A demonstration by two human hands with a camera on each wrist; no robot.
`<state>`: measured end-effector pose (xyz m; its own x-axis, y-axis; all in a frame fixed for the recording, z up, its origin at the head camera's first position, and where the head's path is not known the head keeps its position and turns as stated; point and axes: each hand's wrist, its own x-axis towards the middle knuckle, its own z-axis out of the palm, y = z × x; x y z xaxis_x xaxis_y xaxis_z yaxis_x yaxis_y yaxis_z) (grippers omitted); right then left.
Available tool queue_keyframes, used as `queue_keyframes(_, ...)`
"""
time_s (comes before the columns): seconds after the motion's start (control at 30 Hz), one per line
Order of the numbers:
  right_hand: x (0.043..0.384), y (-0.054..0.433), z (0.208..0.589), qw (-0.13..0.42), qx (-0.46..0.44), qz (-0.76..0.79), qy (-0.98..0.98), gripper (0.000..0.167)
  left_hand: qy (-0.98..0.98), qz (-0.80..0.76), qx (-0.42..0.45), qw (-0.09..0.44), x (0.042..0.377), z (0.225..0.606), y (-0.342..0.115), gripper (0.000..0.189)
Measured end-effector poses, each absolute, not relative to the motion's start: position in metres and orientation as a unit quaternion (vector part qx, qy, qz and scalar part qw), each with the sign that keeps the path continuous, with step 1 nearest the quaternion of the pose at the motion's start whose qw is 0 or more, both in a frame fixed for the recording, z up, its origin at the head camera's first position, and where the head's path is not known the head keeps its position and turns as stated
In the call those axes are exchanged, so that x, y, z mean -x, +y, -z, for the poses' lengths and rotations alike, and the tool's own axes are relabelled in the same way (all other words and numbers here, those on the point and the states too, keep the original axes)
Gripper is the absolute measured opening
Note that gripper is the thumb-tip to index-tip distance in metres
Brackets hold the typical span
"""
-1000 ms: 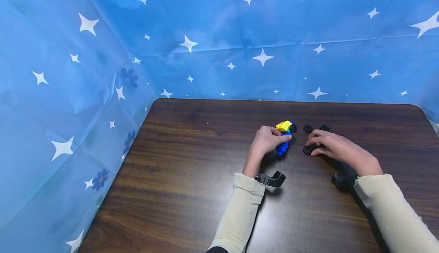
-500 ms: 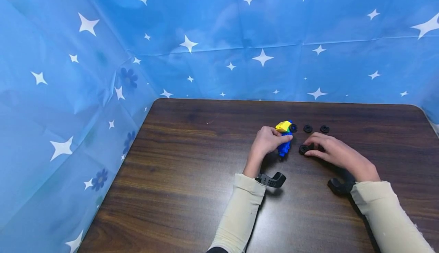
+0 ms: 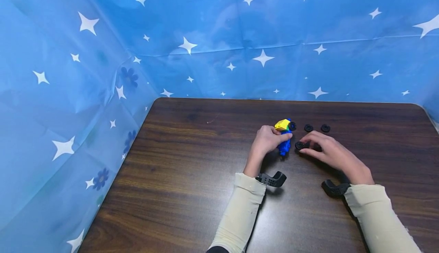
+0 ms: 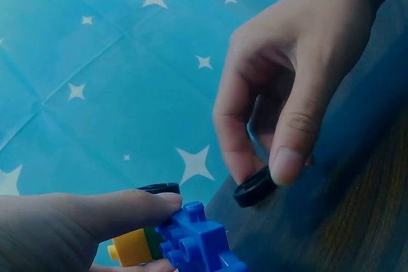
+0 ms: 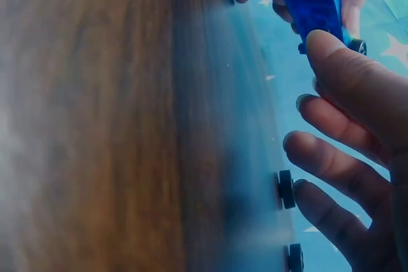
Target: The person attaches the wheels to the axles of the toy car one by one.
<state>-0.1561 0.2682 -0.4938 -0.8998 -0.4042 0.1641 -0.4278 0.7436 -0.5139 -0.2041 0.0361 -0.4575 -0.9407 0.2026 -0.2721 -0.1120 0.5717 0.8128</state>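
My left hand (image 3: 266,140) grips a toy car (image 3: 285,143) of blue, yellow and green plastic blocks, thumb along its side. One black wheel (image 3: 292,126) sits on the car near its yellow end. In the left wrist view, a round blue peg sticks out of the blue block (image 4: 204,241) beside the thumb. My right hand (image 3: 327,152) pinches a loose black wheel (image 4: 254,187) between thumb and fingertips, close to the car's right side. In the right wrist view, the car's blue underside (image 5: 309,4) shows several pegs, and the right thumb overlaps its end.
Two more black wheels, one nearer (image 3: 308,128) and one farther right (image 3: 325,128), lie on the dark wooden table (image 3: 192,161) beyond the right hand. A blue star-patterned curtain (image 3: 219,36) hangs behind the table and along its left side.
My right hand has moved left with the wheel, bringing it from among the loose wheels to beside the car. The left hand holds the car in nearly the same place.
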Motion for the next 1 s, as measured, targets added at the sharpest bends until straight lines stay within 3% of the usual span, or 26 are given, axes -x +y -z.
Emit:
queue_keyframes(0.2,0.153,0.263,0.494,0.043,-0.218,-0.29,-0.931,0.026,0.871,-0.461,-0.027,0.168,0.205,0.458,0.038,0.059)
queue_keyframes(0.53,0.151,0.257,0.5,0.127,-0.257,-0.316,-0.905,0.032,0.873,-0.453,-0.02,0.178,0.205,0.458,0.04,0.06)
queue_keyframes(1.0,0.145,0.248,0.501,0.173,-0.295,-0.323,-0.882,0.041,0.871,-0.455,-0.025,0.182,0.203,0.461,0.038,0.059)
